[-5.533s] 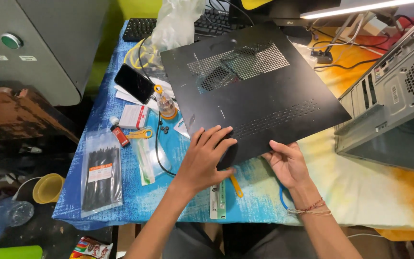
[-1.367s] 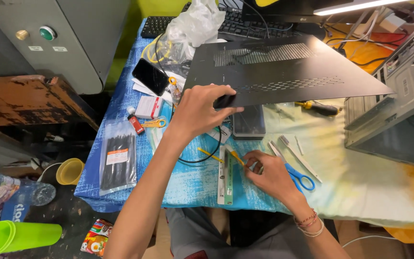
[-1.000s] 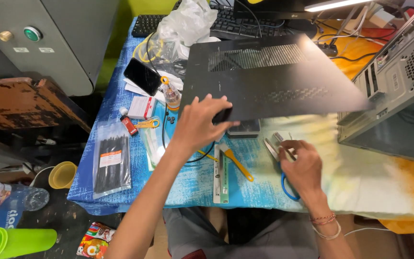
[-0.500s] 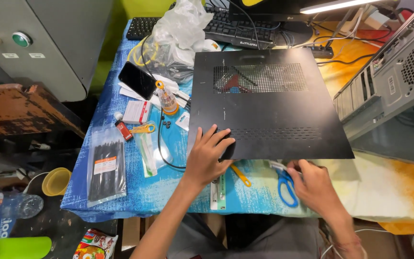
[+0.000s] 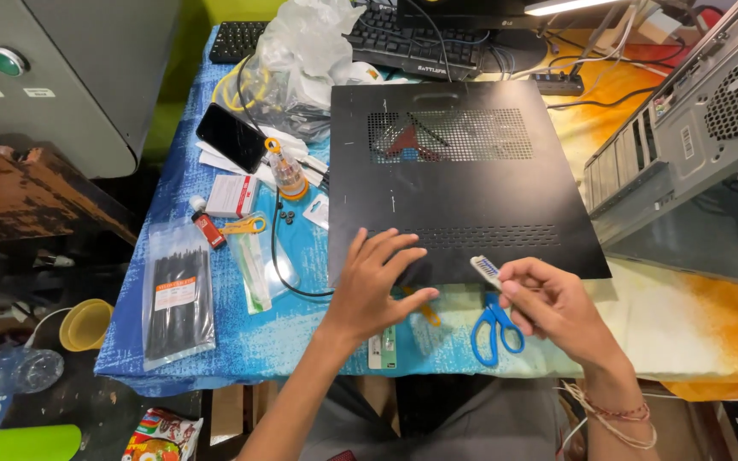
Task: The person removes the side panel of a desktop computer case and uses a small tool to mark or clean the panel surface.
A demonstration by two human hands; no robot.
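- The table [image 5: 215, 341], under its blue and orange cloth, fills my view; everything else sits on it.
- At 3 o'clock an open grey computer case [image 5: 694, 111] stands beside the work, well apart from both hands.
- The black side panel [image 5: 459, 183] lies flat in the middle, vent holes toward 12 o'clock, its near edge toward me.
- At 12 o'clock a keyboard [image 5: 403, 43] sits behind a crumpled clear plastic bag [image 5: 309, 43].
- At 9 o'clock lie a bag of black cable ties [image 5: 177, 294] and a dark phone [image 5: 231, 137].
- My left hand [image 5: 377, 286] rests at the panel's near-left corner, fingers spread flat and pressing on the metal, gripping nothing.
- My right hand [image 5: 557, 307], at 5 o'clock from the panel, has thumb and fingers pinched on a small white brush [image 5: 486, 269], bristles pointing at the panel's near edge.
- Blue scissors [image 5: 495, 329] lie just under that hand, untouched.
- I judge this is the hold-and-clean step: panel steadied, brush poised. The next move calls for firm left-hand pressure and light strokes along the vent slots.
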